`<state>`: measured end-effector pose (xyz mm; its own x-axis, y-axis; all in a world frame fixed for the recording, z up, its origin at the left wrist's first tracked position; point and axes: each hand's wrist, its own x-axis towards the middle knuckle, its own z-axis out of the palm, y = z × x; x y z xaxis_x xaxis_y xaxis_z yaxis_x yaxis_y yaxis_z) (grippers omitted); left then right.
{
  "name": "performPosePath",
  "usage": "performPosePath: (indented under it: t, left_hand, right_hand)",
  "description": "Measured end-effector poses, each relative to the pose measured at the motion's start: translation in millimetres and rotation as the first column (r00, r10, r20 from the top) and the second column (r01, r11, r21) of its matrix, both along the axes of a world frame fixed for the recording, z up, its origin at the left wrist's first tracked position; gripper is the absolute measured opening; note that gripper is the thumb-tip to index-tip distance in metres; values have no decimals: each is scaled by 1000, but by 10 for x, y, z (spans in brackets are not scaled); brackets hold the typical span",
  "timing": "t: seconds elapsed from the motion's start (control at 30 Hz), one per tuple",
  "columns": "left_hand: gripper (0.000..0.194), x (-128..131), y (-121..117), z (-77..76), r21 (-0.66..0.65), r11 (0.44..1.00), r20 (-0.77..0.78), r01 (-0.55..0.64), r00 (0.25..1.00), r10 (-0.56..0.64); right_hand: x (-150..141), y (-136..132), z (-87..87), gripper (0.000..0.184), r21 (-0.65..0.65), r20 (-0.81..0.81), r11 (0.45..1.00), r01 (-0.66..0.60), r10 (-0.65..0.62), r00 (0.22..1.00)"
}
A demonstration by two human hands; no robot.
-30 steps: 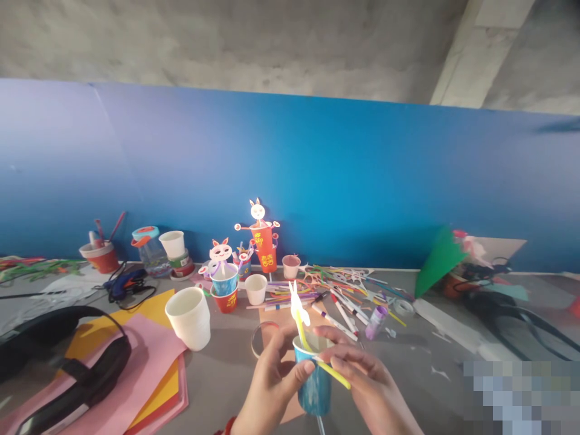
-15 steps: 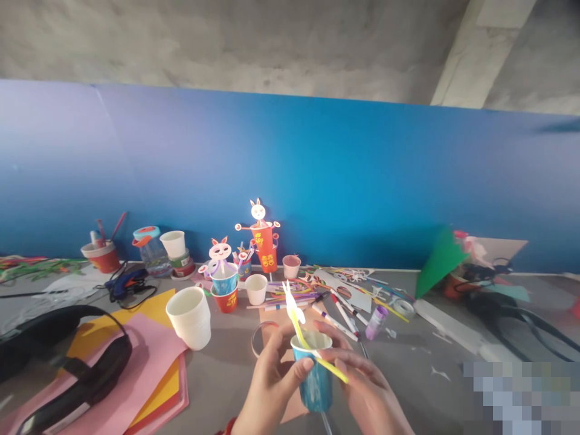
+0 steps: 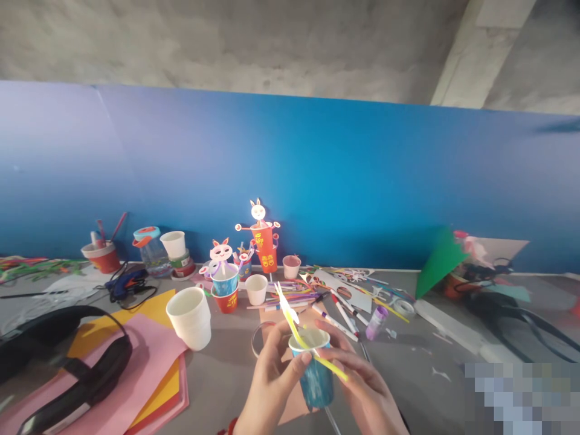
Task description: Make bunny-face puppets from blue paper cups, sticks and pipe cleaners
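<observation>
Between my two hands is a blue paper cup (image 3: 316,383), its white rim facing up and tilted. My left hand (image 3: 276,365) grips its left side, thumb near the rim. On the right side, the fingers of my right hand (image 3: 362,371) curl round the cup beside a yellow strip (image 3: 333,367) that sticks out to the right. A white paper rabbit-shaped cutout (image 3: 286,307) on a yellow stem leans out of the cup's mouth to the left. Below the cup, a pale clear straw (image 3: 332,420) pokes down.
Finished cup figures with rabbit faces (image 3: 258,211) stand at the back. White stacked cups (image 3: 189,317), coloured paper (image 3: 149,356) and black headphones (image 3: 77,368) lie left. Markers (image 3: 338,321), a purple glue stick (image 3: 377,323) and a tape roll (image 3: 403,308) lie right.
The cutout has tipped further left with the cup, and the straw beneath has swung right. Both hands keep their hold. A white sheet with a hole shows behind the markers.
</observation>
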<state>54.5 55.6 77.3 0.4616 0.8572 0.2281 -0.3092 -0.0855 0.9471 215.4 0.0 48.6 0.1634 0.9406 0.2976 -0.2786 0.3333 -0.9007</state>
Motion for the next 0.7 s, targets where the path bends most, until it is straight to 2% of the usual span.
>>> performPosePath:
  t: [0.33, 0.47, 0.6, 0.7]
  left_hand:
    - [23, 47, -9, -61, -25, 996, 26, -86, 996, 86]
    - [27, 83, -18, -96, -48, 994, 57, -94, 994, 96]
    - [34, 148, -39, -130, -119, 982, 155, -144, 975, 161]
    - [31, 161, -52, -164, -73, 978, 162, -195, 965, 204]
  right_hand:
    - [2, 18, -100, 21, 49, 78, 998, 46, -49, 996]
    - [-9, 20, -97, 20, 39, 70, 998, 55, -57, 996]
    - [-10, 22, -69, 21, 47, 93, 997, 62, -66, 993]
    - [-14, 28, -63, 20, 56, 95, 995, 78, -83, 992]
